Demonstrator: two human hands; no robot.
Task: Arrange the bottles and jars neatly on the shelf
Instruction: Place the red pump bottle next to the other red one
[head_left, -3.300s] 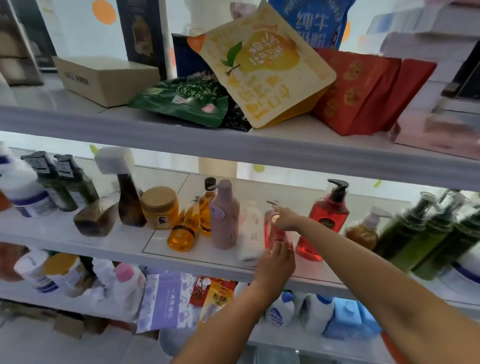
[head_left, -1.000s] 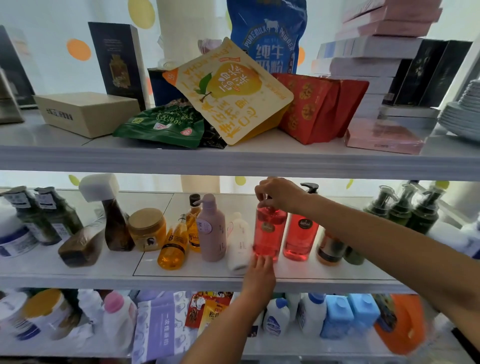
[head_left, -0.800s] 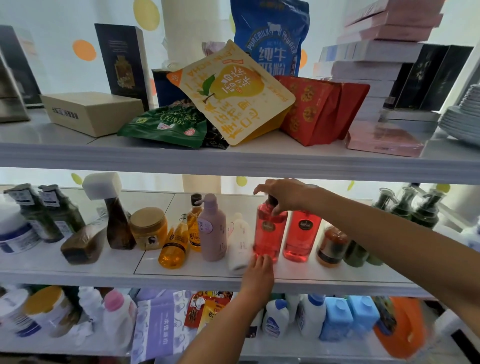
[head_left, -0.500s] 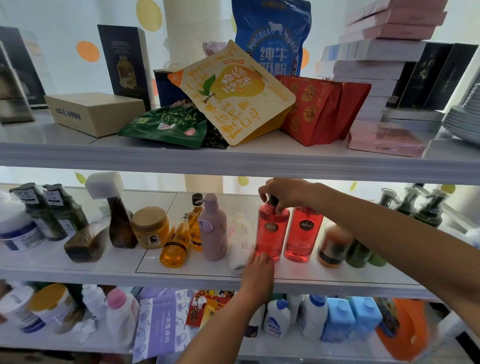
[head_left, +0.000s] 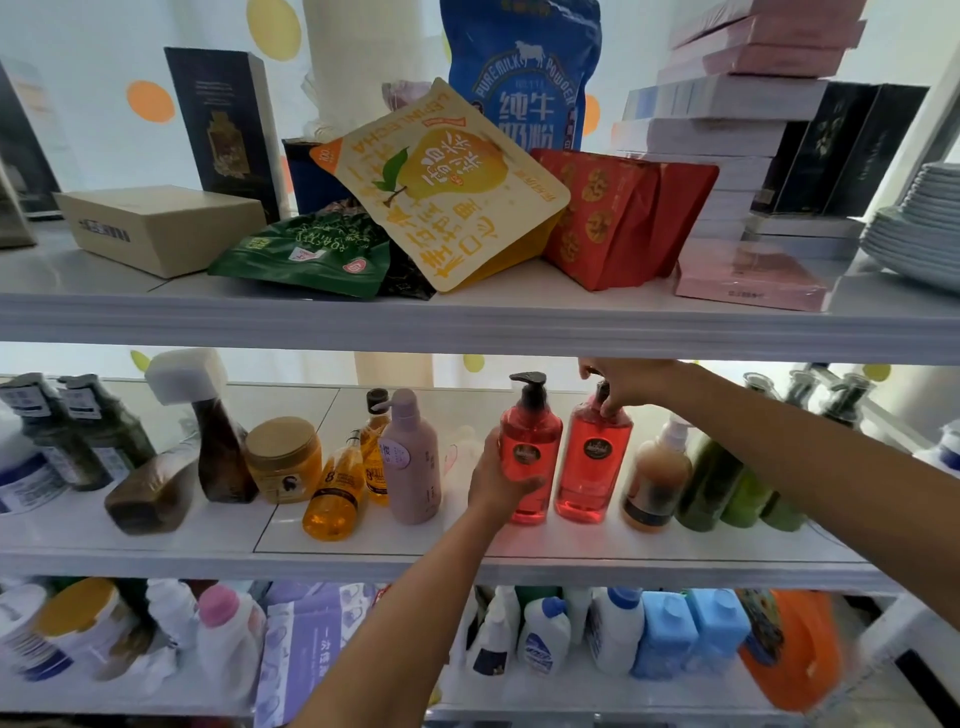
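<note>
White glossy shelf (head_left: 675, 545), polka-dot wall behind. Left hand (head_left: 498, 480) wraps the left red bottle (head_left: 530, 447) mid-shelf; right hand (head_left: 631, 382) pinches the pump on its twin (head_left: 592, 457) alongside. Blue bag (head_left: 524, 62) above reads "PURE MILK POWDER"

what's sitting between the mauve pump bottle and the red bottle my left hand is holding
In the head view, a white bottle, partly hidden behind the left hand, stands between the mauve pump bottle and that red bottle.

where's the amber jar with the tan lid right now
The squat amber jar with the tan lid stands left of centre on the middle shelf, between the dark brown spray bottle and tilted orange bottle.
</note>
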